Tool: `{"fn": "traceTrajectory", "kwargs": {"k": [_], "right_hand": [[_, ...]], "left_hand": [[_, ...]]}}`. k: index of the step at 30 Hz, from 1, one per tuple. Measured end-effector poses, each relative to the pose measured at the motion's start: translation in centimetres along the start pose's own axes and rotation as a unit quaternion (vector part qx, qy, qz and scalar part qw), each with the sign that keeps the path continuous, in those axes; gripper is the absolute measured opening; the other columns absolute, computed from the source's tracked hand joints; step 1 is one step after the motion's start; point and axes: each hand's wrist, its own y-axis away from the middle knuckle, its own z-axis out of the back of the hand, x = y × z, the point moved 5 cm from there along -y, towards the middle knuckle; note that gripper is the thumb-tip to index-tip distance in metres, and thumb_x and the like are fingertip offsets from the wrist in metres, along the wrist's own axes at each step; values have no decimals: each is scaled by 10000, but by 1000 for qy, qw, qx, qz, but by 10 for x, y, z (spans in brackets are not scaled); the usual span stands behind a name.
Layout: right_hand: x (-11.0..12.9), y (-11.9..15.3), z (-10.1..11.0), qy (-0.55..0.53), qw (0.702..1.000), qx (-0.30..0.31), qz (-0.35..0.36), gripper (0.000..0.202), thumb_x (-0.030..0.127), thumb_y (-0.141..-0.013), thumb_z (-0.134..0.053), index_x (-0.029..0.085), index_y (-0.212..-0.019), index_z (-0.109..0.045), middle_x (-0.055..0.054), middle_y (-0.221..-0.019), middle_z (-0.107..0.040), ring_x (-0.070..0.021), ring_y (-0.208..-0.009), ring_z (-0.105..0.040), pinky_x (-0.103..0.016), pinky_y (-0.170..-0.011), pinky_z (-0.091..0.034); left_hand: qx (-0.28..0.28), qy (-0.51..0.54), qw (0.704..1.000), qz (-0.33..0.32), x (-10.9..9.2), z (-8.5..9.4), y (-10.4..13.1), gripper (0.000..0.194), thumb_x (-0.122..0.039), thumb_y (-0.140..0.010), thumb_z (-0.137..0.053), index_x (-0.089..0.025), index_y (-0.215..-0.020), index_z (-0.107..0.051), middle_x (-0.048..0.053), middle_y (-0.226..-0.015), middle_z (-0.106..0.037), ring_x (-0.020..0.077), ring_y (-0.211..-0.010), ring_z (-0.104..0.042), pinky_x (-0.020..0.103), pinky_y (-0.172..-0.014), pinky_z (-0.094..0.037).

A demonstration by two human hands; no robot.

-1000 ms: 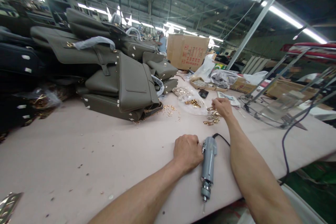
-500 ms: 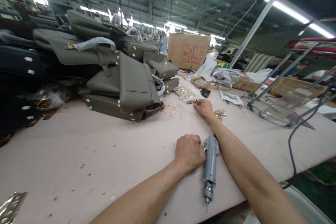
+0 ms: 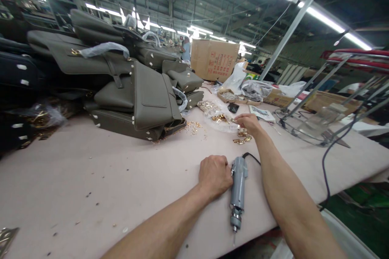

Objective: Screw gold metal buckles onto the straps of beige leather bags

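At left on the desk, the bags lie piled. Near the middle, our left hand rests with fingers curled, beside the screwdriver. Farther right, our right hand reaches over gold hardware; we cannot tell whether its fingers grip any.

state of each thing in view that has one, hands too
left hand, curled, beside the driver
right hand, by the gold parts, grip unclear
driver, lying down, cord attached, bit bare
gold parts, loose on the table
handle, wrapped in plastic
front bag, tipped over
lights, on
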Motion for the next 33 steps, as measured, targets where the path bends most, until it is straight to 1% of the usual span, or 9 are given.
{"fn": "traceTrajectory", "kwargs": {"k": [3,6,9,13,15,18,23,27,33], "right_hand": [[8,7,23,2,999,12,44,258,354,-601,-694,122,-710,-726,-36,-600,-593,-146,-574,-494,-261,-531,-380],[19,15,30,93,991,-25,92,310,439,-697,-665,135,-646,-697,-40,-588,-582,-159,-603,-503,-276,-573,-379],[29,22,7,185,973,-18,139,332,463,-753,-642,146,-705,-730,-28,-604,-600,-169,-615,-523,-282,-595,-379],[28,27,-37,255,947,63,183,291,313,-800,-619,175,-981,-800,-49,-904,-749,-204,-822,-652,-276,-775,-464],[21,25,-47,334,924,62,177,327,200,-777,-595,185,-1034,-796,-67,-979,-759,-219,-884,-666,-276,-835,-463],[11,19,-51,405,899,48,159,343,112,-731,-569,170,-992,-783,-93,-926,-749,-235,-858,-658,-280,-804,-452],[10,13,-59,401,900,45,166,385,112,-719,-571,151,-1044,-773,-101,-999,-741,-239,-899,-642,-270,-791,-444],[12,12,-66,376,912,50,157,365,154,-753,-547,163,-1027,-788,-42,-904,-737,-197,-802,-630,-242,-718,-435],[15,14,-67,349,921,33,168,340,166,-751,-598,159,-1023,-802,-53,-873,-738,-200,-788,-627,-253,-724,-441]], "left_hand": [[9,-1,1000,4,0,0,0,262,-323,-932,-548,-203,-923,-781,102,-920,-784,288,-901,-733,384,-835,-562],[17,0,1000,5,-1,1,0,268,-324,-933,-544,-206,-934,-785,103,-936,-786,285,-915,-732,377,-840,-562],[16,0,1000,8,-1,2,0,275,-328,-932,-544,-204,-939,-789,107,-938,-786,280,-909,-734,368,-842,-559],[26,-1,1000,15,0,1,1,280,-343,-939,-546,-207,-959,-790,115,-959,-785,278,-933,-730,366,-868,-552],[28,-1,1000,14,0,0,1,283,-344,-942,-542,-207,-965,-789,118,-957,-782,285,-940,-728,376,-871,-552],[31,1,999,12,0,-1,0,279,-335,-938,-543,-203,-960,-788,120,-956,-782,293,-936,-730,388,-869,-556],[16,0,1000,5,0,2,0,281,-332,-926,-547,-190,-941,-789,129,-941,-782,303,-918,-734,395,-847,-566],[33,4,999,16,0,1,1,277,-334,-931,-550,-196,-957,-790,133,-966,-782,294,-946,-733,387,-874,-562],[31,5,999,11,0,2,1,277,-327,-926,-546,-197,-955,-789,137,-961,-781,304,-939,-735,398,-862,-569]]}}
